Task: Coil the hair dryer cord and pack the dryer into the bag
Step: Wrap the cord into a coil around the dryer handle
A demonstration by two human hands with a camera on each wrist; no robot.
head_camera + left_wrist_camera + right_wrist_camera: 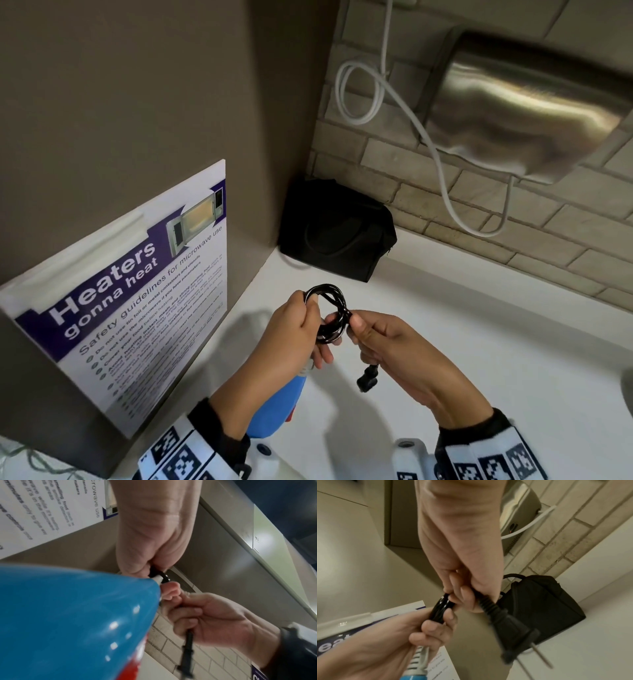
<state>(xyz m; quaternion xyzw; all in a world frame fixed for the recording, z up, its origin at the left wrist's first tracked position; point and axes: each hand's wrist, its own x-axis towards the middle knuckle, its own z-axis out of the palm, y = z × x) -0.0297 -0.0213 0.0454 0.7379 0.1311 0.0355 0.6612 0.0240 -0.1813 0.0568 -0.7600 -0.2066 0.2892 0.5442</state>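
poster (137, 291): "Heaters gonna heat" | left hand (291, 329) grip holds glossy black cord (330, 313) coil, blue dryer (277, 407) | right hand (394, 349) grip pinches cord by plug (368, 378) | black fabric bag (335, 229) on white worktop (479, 342)

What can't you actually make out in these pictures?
- Hair dryer: head view, mostly hidden under the left hand; left wrist view shows only a blurred blue shell.
- Bag: too dark in the head view to tell whether it is open.
- Cord coil: loop count unclear, fingers cover part.
- Plug: right wrist view, blurred beneath the right hand.
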